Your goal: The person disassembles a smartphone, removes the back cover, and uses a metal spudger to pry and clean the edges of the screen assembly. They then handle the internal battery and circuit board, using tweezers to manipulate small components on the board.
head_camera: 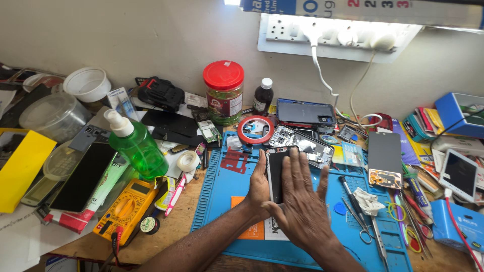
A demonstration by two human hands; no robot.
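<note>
Both my hands on the phone, centre of frame, over the blue mat.

My right hand (302, 199) lies flat with fingers spread across the dark phone (276, 174); my left hand (259, 187) grips its left edge, thumb and fingers wrapped round it. Phone sits just above the blue work mat (222, 189), which lies on a worn wooden bench (171, 229). Just above the phone: an opened phone chassis (302, 141) and a red tape ring (255, 129). Scissors (359, 221) lower right. Left of frame: green pump bottle (136, 146), yellow multimeter (127, 207). Red-lidded jar (223, 93) upper centre. Behind, a plain off-white wall (151, 35) with a white socket strip (333, 38) upper right.
</note>
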